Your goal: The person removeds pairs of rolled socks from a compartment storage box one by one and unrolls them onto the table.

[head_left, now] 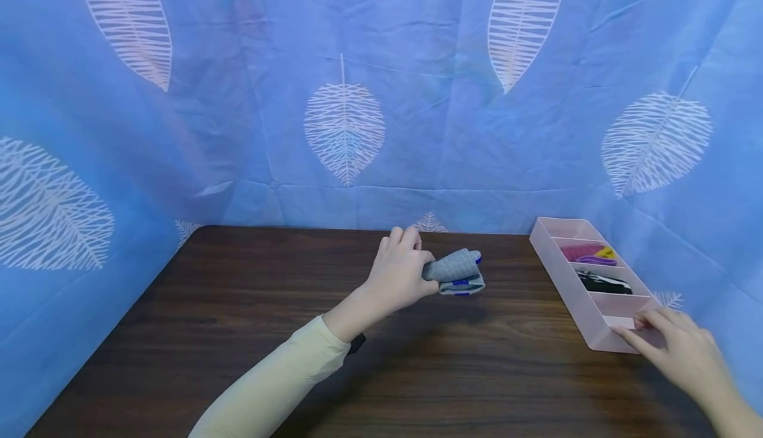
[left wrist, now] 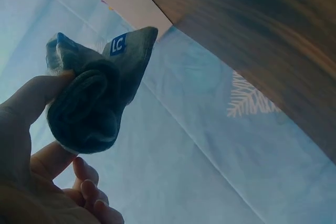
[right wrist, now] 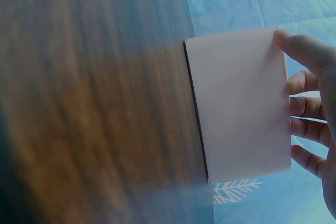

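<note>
My left hand [head_left: 401, 272] pinches a rolled grey pair of socks [head_left: 456, 271] above the middle of the table, thumb and index finger at one end of the roll. Blue patches show on the socks, and the left wrist view shows a blue label with white letters on the rolled socks [left wrist: 100, 87]. At the right, my right hand [head_left: 679, 348] grips the near end of a pale pink divided box [head_left: 563, 289]. Its thumb [right wrist: 296, 45] lies at the rim of the end wall, with the fingertips along the same edge.
The box stands on the dark wooden table [head_left: 286, 279] near its right edge. A pink, purple and yellow bundle [head_left: 587, 254] and a black bundle with white stripes [head_left: 603, 283] lie in its middle compartments. Blue cloth [head_left: 405, 146] with white leaf prints hangs around the table.
</note>
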`<act>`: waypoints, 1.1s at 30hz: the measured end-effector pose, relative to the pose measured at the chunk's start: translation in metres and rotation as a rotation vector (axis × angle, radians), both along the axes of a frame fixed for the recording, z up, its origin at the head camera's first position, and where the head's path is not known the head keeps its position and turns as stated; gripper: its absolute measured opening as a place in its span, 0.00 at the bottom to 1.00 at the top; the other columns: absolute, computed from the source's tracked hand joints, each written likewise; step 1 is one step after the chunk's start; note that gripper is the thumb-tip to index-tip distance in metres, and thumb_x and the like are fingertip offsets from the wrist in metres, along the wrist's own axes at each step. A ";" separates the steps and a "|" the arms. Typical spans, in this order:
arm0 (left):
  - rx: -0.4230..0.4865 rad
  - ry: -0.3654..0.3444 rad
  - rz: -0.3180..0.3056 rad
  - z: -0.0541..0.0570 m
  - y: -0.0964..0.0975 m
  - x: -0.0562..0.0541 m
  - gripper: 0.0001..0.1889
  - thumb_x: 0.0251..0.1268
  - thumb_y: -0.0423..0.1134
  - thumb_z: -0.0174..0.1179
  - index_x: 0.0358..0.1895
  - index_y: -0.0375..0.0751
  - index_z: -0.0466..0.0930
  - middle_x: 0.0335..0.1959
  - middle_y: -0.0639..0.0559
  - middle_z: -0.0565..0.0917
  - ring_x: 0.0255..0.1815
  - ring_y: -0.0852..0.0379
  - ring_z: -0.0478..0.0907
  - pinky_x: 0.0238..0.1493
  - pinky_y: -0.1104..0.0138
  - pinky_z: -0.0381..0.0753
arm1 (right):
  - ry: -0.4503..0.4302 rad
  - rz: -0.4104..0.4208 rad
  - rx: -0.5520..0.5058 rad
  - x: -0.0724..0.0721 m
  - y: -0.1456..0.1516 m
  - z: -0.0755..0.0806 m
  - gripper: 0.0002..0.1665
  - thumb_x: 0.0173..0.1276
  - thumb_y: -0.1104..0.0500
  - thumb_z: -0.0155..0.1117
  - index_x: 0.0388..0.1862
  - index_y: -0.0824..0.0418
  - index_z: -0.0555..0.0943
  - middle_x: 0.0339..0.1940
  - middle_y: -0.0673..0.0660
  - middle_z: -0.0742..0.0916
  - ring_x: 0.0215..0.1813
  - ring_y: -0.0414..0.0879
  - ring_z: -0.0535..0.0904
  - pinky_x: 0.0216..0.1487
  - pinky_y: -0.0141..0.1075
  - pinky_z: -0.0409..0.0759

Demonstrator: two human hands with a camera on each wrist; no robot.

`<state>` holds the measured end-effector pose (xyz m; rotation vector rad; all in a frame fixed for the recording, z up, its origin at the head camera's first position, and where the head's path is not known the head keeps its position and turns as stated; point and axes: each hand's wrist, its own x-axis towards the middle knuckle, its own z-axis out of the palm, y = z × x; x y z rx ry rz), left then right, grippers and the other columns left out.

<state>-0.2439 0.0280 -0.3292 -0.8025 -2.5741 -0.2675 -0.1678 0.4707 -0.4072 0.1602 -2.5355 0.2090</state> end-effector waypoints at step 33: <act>0.141 -0.605 0.164 -0.045 -0.073 -0.031 0.25 0.51 0.52 0.71 0.52 0.42 0.86 0.51 0.45 0.74 0.50 0.46 0.63 0.55 0.50 0.65 | -0.067 -0.029 -0.006 -0.001 -0.001 0.004 0.23 0.55 0.41 0.72 0.29 0.58 0.76 0.32 0.67 0.81 0.39 0.66 0.74 0.33 0.64 0.64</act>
